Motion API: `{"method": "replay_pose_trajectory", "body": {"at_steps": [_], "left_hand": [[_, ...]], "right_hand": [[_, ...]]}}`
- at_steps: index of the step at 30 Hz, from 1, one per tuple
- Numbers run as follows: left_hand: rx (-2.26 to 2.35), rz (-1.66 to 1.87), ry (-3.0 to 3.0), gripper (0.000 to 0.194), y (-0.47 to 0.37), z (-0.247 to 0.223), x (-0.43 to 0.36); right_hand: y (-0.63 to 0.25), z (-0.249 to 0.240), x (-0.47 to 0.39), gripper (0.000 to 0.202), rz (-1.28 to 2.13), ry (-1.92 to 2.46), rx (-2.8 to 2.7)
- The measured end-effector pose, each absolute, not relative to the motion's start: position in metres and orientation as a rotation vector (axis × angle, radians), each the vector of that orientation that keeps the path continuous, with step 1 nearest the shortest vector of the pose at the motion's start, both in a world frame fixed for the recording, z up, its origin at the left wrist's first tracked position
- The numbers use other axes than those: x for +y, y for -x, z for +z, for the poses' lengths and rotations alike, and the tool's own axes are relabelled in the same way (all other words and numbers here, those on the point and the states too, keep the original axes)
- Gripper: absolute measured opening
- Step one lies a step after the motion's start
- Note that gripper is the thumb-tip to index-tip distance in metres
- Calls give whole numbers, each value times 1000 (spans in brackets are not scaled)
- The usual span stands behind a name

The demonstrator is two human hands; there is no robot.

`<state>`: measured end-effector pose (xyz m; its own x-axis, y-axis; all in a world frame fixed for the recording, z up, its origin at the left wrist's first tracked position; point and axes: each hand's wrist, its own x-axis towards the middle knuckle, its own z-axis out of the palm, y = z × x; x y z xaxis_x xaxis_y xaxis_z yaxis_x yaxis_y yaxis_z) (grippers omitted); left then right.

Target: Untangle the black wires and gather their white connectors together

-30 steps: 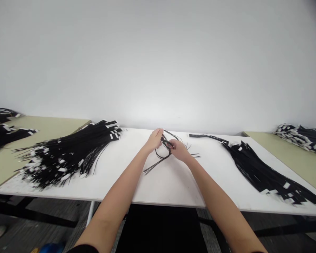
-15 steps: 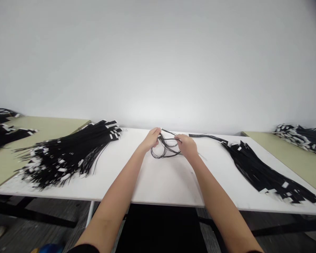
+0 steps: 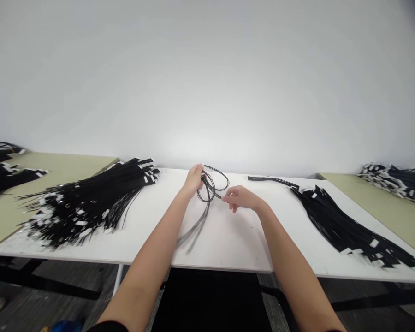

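A thin bundle of black cables (image 3: 212,188) is looped in front of me, above the white table. My left hand (image 3: 194,180) is closed around the upper left of the loops. At their right side, my right hand (image 3: 241,198) pinches a cable end between thumb and finger, the other fingers loosely curled. One loop arcs up and right from the left hand. The loose tails hang down to the lower left, blurred by motion.
On the table's left lies a big heap of black cables (image 3: 100,198) with white tags. Another black cable bundle (image 3: 346,221) lies on the right, with a thin strand group (image 3: 271,179) behind it. Greenish side tables (image 3: 72,161) hold more cables. A wall stands behind.
The coil has opened into bigger loops, and its tails have swung to the lower left. My right hand has shifted slightly down and left; my left hand moved a little left.
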<state>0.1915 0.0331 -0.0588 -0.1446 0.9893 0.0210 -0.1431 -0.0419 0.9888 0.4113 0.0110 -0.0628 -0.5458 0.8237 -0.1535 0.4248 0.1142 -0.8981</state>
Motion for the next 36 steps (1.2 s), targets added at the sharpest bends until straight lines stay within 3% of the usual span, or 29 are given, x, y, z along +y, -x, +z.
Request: {"method": "replay_pose_trajectory", "body": {"at_steps": [6, 12, 22, 32, 36], "left_hand": [[1111, 1434, -962, 36, -195, -58, 34], [1094, 1320, -960, 32, -206, -61, 30], [955, 1027, -943, 29, -227, -60, 15], [836, 1154, -740, 29, -223, -62, 20], [752, 1140, -718, 30, -221, -60, 17]], "right_hand": [[-397, -74, 15, 45, 1431, 1214, -1739], [-390, -74, 20, 25, 1418, 1057, -1381], [-394, -75, 31, 19, 1284, 939, -984], [-380, -84, 20, 59, 1125, 1027, -1098], [-378, -83, 15, 53, 986, 1056, -1227]]}}
